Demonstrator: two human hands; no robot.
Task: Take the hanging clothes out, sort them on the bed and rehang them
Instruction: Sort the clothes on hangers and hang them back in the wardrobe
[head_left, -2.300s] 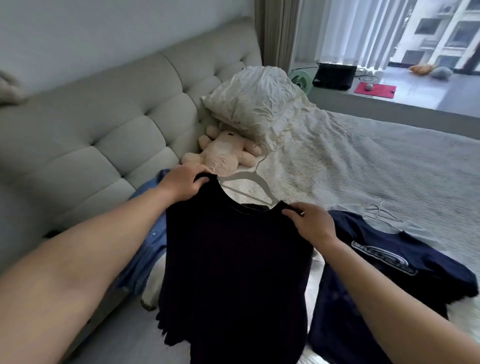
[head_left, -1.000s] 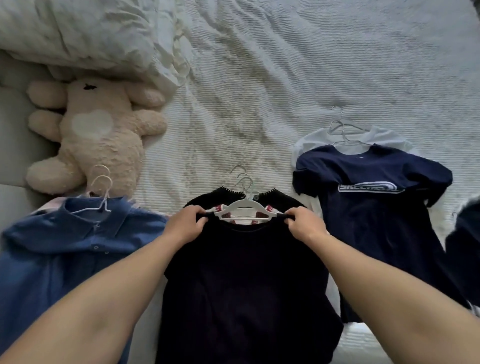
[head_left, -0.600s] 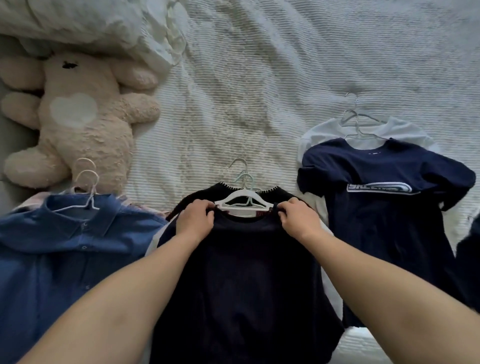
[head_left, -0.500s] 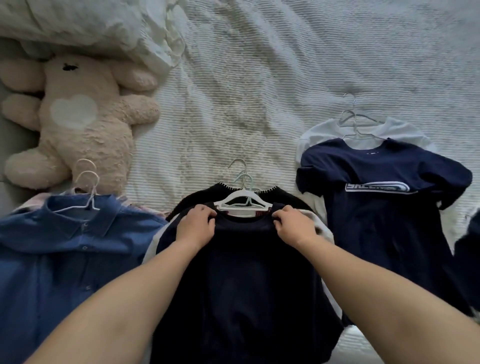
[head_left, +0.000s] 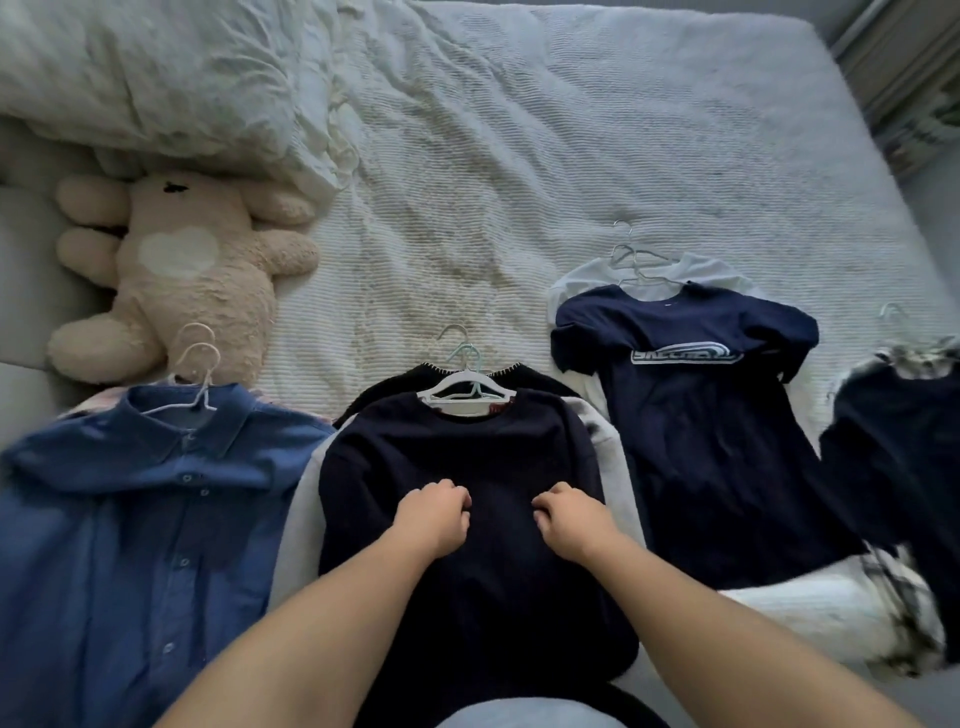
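A dark navy sweater (head_left: 467, 582) on a white hanger (head_left: 467, 397) lies flat on the bed (head_left: 571, 130), on top of a pile with a black knit and a grey garment (head_left: 615, 457). My left hand (head_left: 434, 514) and my right hand (head_left: 571, 519) sit side by side over the sweater's chest, fingers curled under, with no fabric visibly lifted. Left of the pile lies a blue button shirt (head_left: 130, 519) on its hanger. To the right, a navy printed T-shirt (head_left: 701, 415) covers a white one (head_left: 711, 270).
Another dark garment (head_left: 898, 441) on a hanger lies at the far right over a plaid piece. A beige plush bear (head_left: 192, 291) and a crumpled pillow (head_left: 156, 78) lie at the upper left. The bed's right edge is close to the last pile.
My hands have let go of the sweater's shoulders and drawn back to its chest. The sweater now lies flat on the middle pile.
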